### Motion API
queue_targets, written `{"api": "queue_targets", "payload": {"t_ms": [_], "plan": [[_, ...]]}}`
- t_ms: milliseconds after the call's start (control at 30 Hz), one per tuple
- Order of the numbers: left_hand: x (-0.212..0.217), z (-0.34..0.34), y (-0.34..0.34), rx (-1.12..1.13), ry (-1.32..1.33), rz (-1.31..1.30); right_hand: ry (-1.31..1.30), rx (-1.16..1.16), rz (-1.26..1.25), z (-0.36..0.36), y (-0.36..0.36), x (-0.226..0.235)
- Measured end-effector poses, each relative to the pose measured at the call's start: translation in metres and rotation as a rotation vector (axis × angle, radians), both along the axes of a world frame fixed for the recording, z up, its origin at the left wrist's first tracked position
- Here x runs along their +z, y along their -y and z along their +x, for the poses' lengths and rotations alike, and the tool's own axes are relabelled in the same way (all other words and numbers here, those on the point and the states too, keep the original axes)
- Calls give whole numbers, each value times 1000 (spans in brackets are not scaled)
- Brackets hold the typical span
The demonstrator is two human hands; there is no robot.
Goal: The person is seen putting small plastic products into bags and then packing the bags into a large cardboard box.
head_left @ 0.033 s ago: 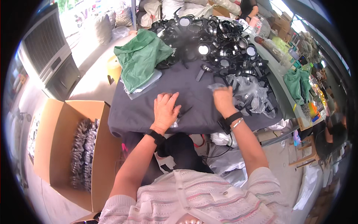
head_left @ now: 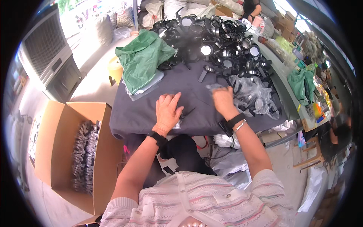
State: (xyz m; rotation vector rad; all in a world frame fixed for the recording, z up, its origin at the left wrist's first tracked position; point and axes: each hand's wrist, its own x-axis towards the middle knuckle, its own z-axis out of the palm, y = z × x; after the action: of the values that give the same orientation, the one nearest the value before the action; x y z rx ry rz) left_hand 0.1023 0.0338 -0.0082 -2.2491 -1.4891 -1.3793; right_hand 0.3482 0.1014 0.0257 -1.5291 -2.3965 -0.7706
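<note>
My left hand (head_left: 167, 113) is over the near part of the dark cloth-covered table (head_left: 140, 113), fingers curved. A thin black watch strap (head_left: 189, 112) pokes out beside its thumb, and a bit of clear plastic shows under the palm; the rest is hidden. My right hand (head_left: 224, 101) is closed on a clear plastic bag (head_left: 212, 87), whose thin edge sticks out left of the fingers. More crumpled clear bags (head_left: 257, 98) lie just right of that hand. A single black watch (head_left: 207, 72) lies beyond it, in front of a heap of black watches (head_left: 227, 47).
A green cloth bag (head_left: 141, 56) lies on flat clear bags at the table's left. An open cardboard box (head_left: 102, 151) with rows of bagged items stands on the floor at left, below an air cooler (head_left: 49, 53). Another person's arm (head_left: 256, 9) shows at the back.
My right hand has shifted slightly left, and the clear plastic in it has moved left too. The left hand stays where it was.
</note>
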Motion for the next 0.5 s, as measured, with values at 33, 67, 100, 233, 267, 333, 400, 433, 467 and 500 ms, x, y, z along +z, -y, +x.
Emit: {"api": "queue_targets", "payload": {"t_ms": [33,67,100,233,267,333,400,433,467,500], "plan": [[1,0,1,-1,12,10,-122,104,-71,-14,5,3],[3,-2,2,0,23,22,-245,211,-140,-31,10,7],[5,-3,3,-2,17,23,-393,254,-291,-49,14,13],[6,0,3,-23,11,89,-1021,517,-929,-88,18,4],[5,0,3,-22,-27,87,-1035,522,-925,-91,20,2],[4,1,2,-33,-13,74,-1106,519,-1031,-88,20,1],[3,2,-2,-29,11,58,-1041,493,-878,-81,14,4],[2,3,-5,-35,14,58,-971,469,-731,-75,9,6],[3,0,-6,-34,37,46,-948,392,-611,-71,12,25],[3,-2,-7,-32,60,34,-934,358,-438,-62,4,32]]}}
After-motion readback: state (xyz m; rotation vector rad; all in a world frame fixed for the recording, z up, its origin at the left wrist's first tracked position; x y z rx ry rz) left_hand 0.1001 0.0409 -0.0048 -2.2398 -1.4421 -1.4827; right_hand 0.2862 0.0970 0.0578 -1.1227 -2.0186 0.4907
